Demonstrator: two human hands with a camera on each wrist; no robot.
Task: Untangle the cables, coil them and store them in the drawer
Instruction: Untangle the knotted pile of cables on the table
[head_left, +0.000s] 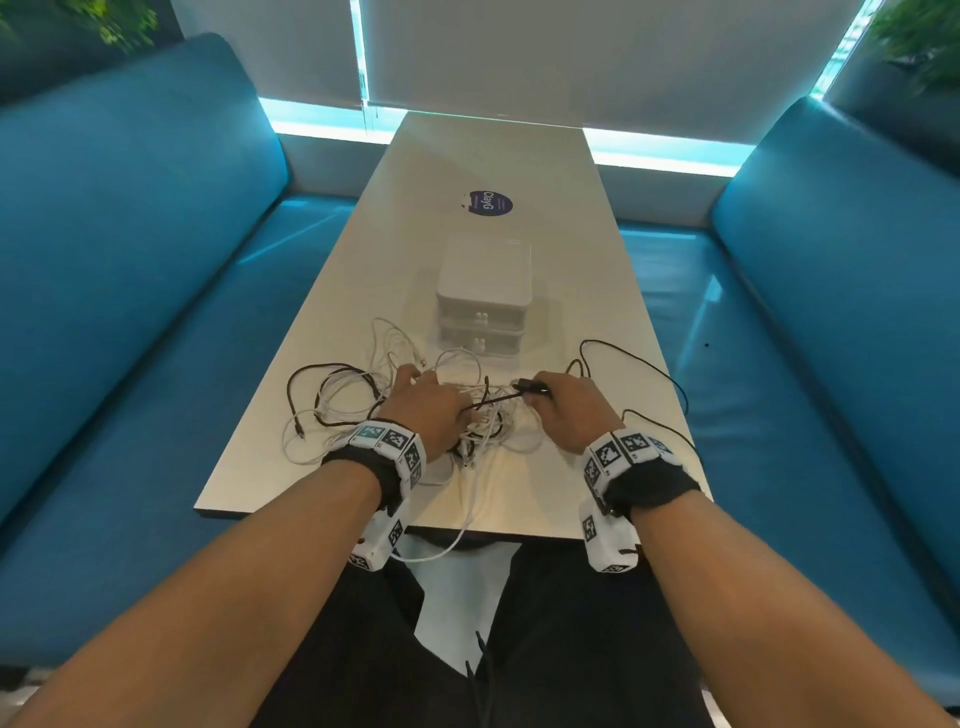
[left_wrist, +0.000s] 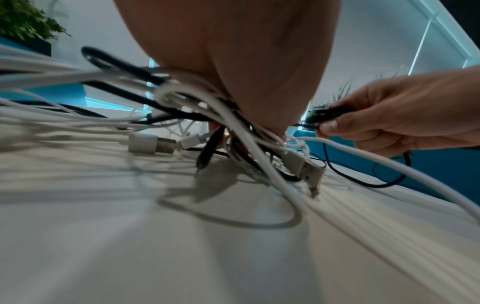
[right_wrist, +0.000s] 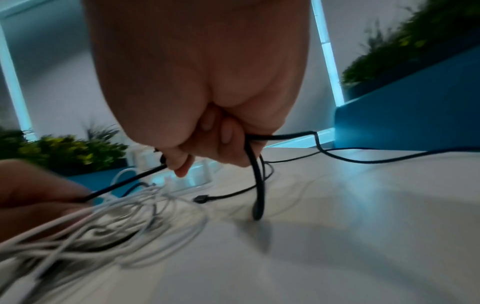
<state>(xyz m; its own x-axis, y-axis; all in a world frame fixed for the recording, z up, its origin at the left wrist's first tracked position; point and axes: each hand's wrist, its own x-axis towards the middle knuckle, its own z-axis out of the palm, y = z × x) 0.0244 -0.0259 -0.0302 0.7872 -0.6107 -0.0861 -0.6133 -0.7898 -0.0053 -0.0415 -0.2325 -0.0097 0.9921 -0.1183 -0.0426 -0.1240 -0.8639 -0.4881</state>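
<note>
A tangle of white and black cables (head_left: 363, 395) lies on the near end of the pale table (head_left: 571, 270). My left hand (head_left: 441, 400) grips the knotted middle of the tangle (left_wrist: 233, 131), lifted a little off the table. My right hand (head_left: 535, 395) pinches the plug end of a black cable (head_left: 530, 386), stretched tight between both hands (right_wrist: 124, 181). More of that black cable (right_wrist: 257, 185) runs through my right fingers (right_wrist: 228, 133) and loops off to the right (head_left: 639, 364). Behind the tangle stands a white two-drawer unit (head_left: 483, 291), both drawers closed.
Blue sofa benches (head_left: 130, 260) flank the table on both sides. A round dark sticker (head_left: 487, 202) sits beyond the drawer unit. One white cable (head_left: 457, 540) hangs over the near table edge toward my lap. Loose USB plugs (left_wrist: 309, 170) lie under my left hand.
</note>
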